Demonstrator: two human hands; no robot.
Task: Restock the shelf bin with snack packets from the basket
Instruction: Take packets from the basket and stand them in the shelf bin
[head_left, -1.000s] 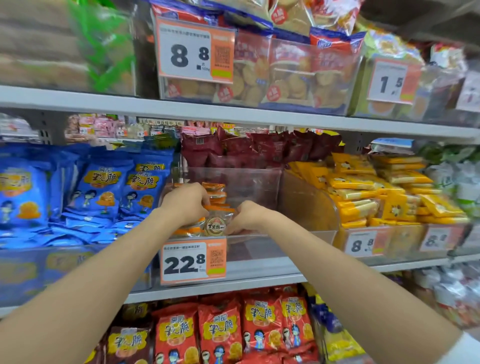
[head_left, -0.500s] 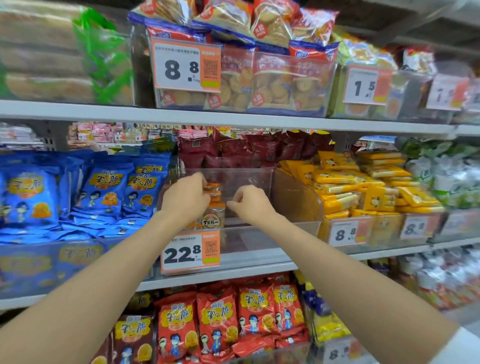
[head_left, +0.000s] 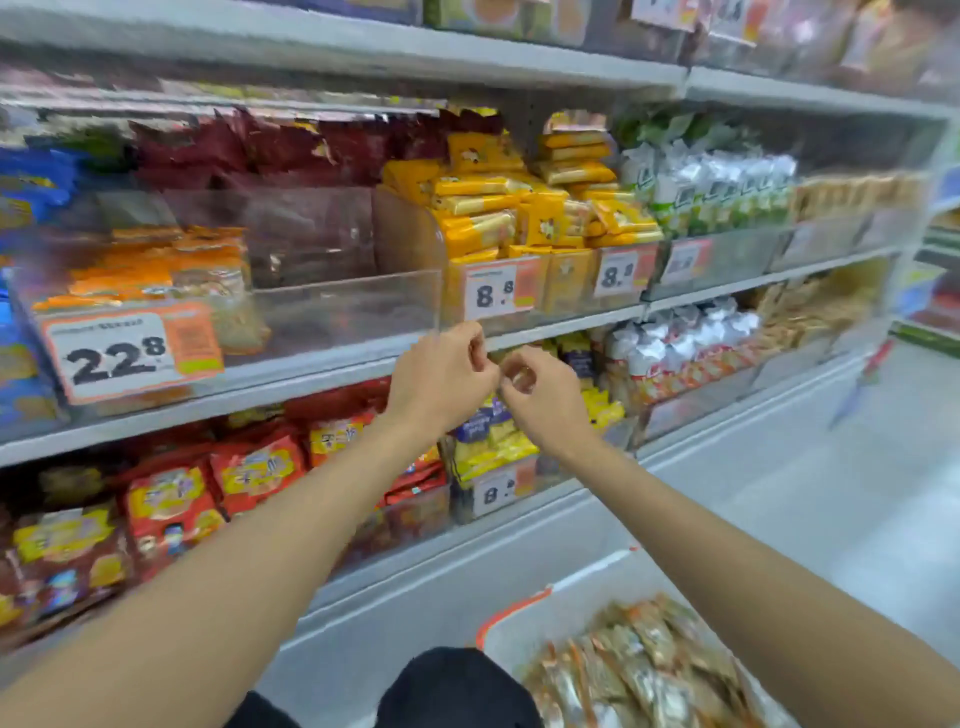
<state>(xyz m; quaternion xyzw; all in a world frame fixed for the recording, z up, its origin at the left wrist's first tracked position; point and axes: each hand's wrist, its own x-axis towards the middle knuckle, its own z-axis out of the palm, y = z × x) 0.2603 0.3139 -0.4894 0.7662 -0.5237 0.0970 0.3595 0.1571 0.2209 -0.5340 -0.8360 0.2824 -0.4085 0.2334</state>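
Observation:
The clear shelf bin (head_left: 337, 312) with the 22.8 price tag (head_left: 130, 353) holds a stack of orange snack packets (head_left: 156, 270) in its left half; its right half shows bare plastic. My left hand (head_left: 441, 374) and my right hand (head_left: 540, 395) hover close together in front of the shelf edge, below and right of the bin. Their fingers are loosely curled and hold nothing. The white basket (head_left: 519, 608) with an orange rim sits at the bottom right, with several of the same packets (head_left: 644, 670) piled in it.
Yellow packets (head_left: 498, 208) fill the neighbouring bin on the right. Red bags (head_left: 171, 499) crowd the shelf below. Dark red bags (head_left: 260, 145) lie behind the bin. My dark-clad knee (head_left: 457, 686) is beside the basket. Grey floor (head_left: 831, 493) stretches to the right.
Both hands have come out of the bin, leaving the packets there, and dropped to the shelf edge. The view has swung down and right, bringing the basket into sight.

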